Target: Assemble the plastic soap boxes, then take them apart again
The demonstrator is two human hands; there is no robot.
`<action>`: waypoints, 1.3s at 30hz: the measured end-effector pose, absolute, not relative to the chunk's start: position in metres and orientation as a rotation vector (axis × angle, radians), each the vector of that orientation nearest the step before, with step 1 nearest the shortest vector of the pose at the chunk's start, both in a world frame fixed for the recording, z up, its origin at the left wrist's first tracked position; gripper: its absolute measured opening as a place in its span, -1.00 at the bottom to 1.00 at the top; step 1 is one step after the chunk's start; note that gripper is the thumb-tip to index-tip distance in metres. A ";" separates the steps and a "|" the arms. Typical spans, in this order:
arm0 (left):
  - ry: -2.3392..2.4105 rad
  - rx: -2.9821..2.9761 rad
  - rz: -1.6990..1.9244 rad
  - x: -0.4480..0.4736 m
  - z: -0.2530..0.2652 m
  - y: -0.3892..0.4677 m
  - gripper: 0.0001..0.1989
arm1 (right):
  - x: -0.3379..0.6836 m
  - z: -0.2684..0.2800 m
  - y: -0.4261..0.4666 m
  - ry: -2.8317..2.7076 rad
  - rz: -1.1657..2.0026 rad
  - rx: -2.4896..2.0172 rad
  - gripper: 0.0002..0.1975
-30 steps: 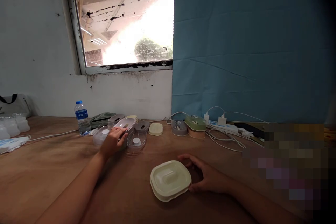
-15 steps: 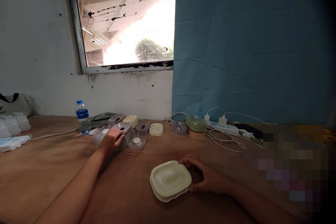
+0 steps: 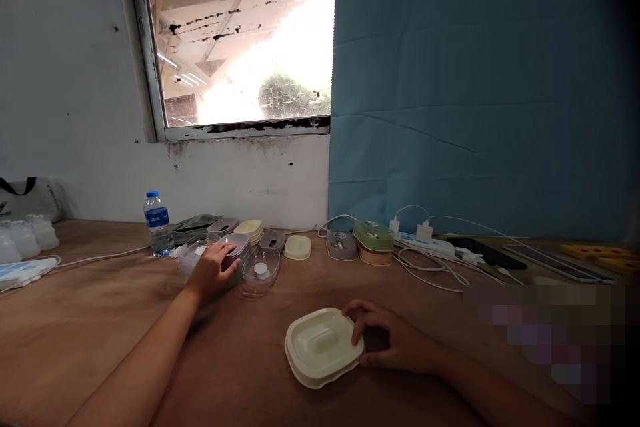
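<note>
My right hand (image 3: 383,337) grips the right edge of a pale cream, rounded-rectangular plastic lid (image 3: 320,347) on the table's near side. Its index finger is on the rim and its thumb at the near corner. The lid has a raised bar in its recessed middle. Farther off to the left, my left hand (image 3: 213,267) is on a container with a lilac lid (image 3: 239,241), fingers over the top and thumb at the near side. Its palm hides part of the container. Clear plastic containers (image 3: 261,271) stand on both sides of that hand, the right one with a white round piece inside.
Behind are stacked cream lids (image 3: 250,230), a single cream lid (image 3: 297,247), and grey slotted lids (image 3: 271,241). A water bottle (image 3: 159,223) stands left. Green and tan boxes (image 3: 373,238), a power strip (image 3: 435,243) and loose white cables (image 3: 430,267) lie right.
My right index finger has moved inward over the cream lid's rim, and the lid has shifted very slightly. My left hand stays at the lilac-lidded container with its fingers slightly moved.
</note>
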State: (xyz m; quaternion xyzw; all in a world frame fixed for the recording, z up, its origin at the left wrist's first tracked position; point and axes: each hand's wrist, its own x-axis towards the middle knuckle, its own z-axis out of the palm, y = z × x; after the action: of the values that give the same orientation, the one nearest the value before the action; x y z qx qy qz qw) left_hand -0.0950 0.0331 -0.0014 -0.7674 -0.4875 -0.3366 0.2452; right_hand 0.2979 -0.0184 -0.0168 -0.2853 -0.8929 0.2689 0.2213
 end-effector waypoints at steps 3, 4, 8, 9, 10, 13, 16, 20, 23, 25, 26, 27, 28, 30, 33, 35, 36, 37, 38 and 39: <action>-1.107 -2.069 -0.963 -0.078 0.004 0.021 -0.83 | 0.296 -0.019 -0.019 -2.482 0.650 -0.805 -0.74; -1.010 -2.097 -0.965 -0.069 0.006 0.016 -0.86 | 0.295 -0.020 -0.020 -2.482 0.596 -0.830 -0.74; -0.618 -2.326 -0.909 -0.021 0.002 -0.006 -0.88 | 0.279 -0.022 -0.031 -2.425 0.293 -1.008 -0.75; -0.517 -2.411 -0.862 -0.007 -0.002 -0.011 -0.86 | 0.274 -0.021 -0.035 -2.417 0.241 -1.047 -0.77; -0.427 -2.497 -0.801 0.006 -0.006 -0.015 -0.83 | 0.270 -0.019 -0.040 -2.417 0.210 -1.070 -0.79; -0.177 -2.658 -0.668 0.034 -0.020 -0.021 -0.77 | 0.264 -0.010 -0.049 -2.512 0.220 -0.962 -0.81; -0.101 -2.712 -0.609 0.041 -0.028 -0.020 -0.76 | 0.272 -0.003 -0.048 -2.607 0.237 -0.752 -0.61; -0.212 -2.726 -0.575 0.030 -0.024 -0.015 -0.77 | 0.290 -0.004 -0.034 -2.594 0.175 -0.764 -0.59; -0.303 -2.692 -0.620 0.021 -0.019 -0.011 -0.80 | 0.298 -0.005 -0.025 -2.602 0.145 -0.839 -0.65; -0.361 -2.658 -0.642 0.017 -0.020 -0.008 -0.82 | 0.301 0.000 -0.022 -2.625 0.111 -0.875 -0.66; -0.398 -2.642 -0.649 0.017 -0.021 -0.007 -0.83 | 0.303 0.003 -0.021 -2.647 0.096 -0.889 -0.67; -0.441 -2.629 -0.657 0.016 -0.022 -0.005 -0.83 | 0.304 0.006 -0.020 -2.674 0.094 -0.901 -0.69; -0.485 -2.618 -0.671 0.016 -0.023 -0.004 -0.84 | 0.305 0.009 -0.019 -2.703 0.112 -0.907 -0.70; -0.577 -2.600 -0.729 0.016 -0.026 -0.003 -0.85 | 0.307 0.010 -0.016 -2.757 0.195 -0.894 -0.75; -0.678 -2.561 -0.859 0.017 -0.026 -0.003 -0.84 | 0.303 -0.001 -0.005 -2.752 0.211 -0.841 -0.78; -0.713 -2.527 -0.945 0.017 -0.024 -0.004 -0.84 | 0.292 -0.015 0.008 -2.644 0.080 -0.845 -0.79; -0.725 -2.509 -0.981 0.017 -0.023 -0.004 -0.84 | 0.285 -0.021 0.017 -2.558 0.009 -0.868 -0.79; -0.735 -2.489 -1.011 0.017 -0.022 -0.005 -0.84 | 0.276 -0.026 0.027 -2.467 -0.053 -0.902 -0.80; -0.748 -2.469 -1.034 0.017 -0.021 -0.005 -0.85 | 0.266 -0.031 0.039 -2.413 -0.083 -0.937 -0.80; -0.759 -2.451 -1.051 0.017 -0.020 -0.006 -0.85 | 0.255 -0.033 0.052 -2.377 -0.101 -0.967 -0.79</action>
State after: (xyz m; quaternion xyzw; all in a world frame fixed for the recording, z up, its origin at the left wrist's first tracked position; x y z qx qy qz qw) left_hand 0.0170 -0.0058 -0.0200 -0.8689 -0.2692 -0.3726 0.1834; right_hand 0.2555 0.0521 -0.0334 -0.3610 -0.8879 -0.0378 0.2827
